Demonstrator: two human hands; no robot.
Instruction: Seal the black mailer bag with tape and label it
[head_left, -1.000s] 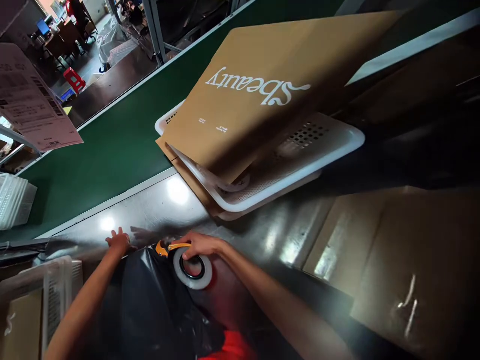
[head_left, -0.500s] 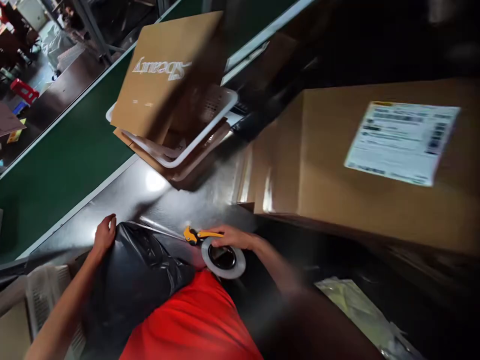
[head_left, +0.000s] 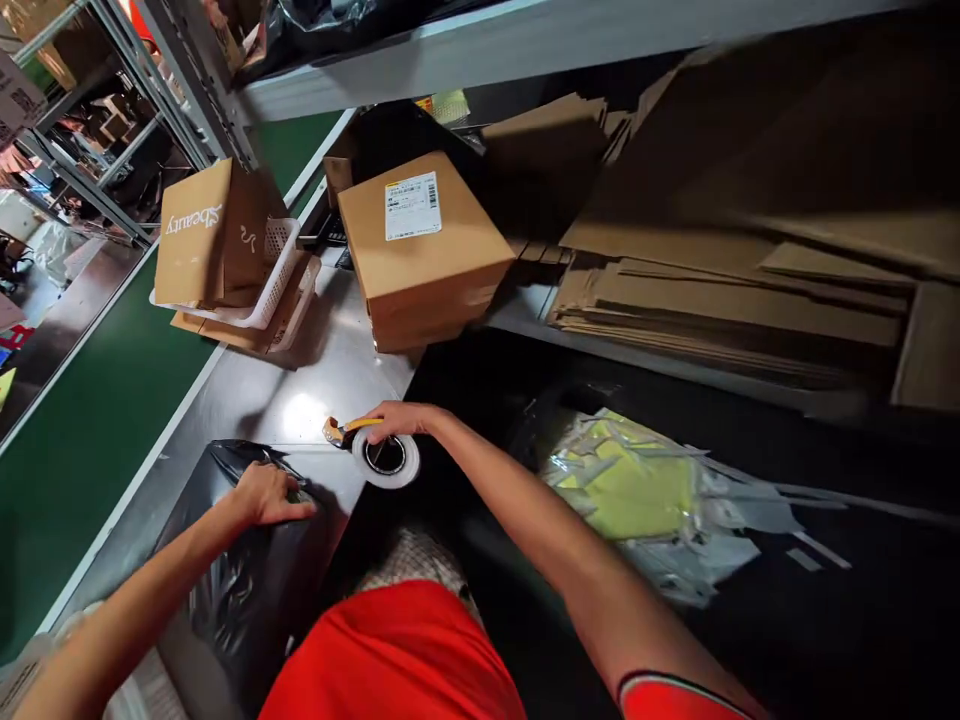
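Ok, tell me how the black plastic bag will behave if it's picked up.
The black plastic bag would probably crease easily, since its film is wrinkled near the left hand. Its glossy sheen suggests it may feel slippery. Weight can't be judged through opaque film.

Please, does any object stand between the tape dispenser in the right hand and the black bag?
No object visibly stands between the tape dispenser in the right hand and the black bag; only metal table shows there. The left hand lies on the bag, toward the dispenser, and may partly block it.
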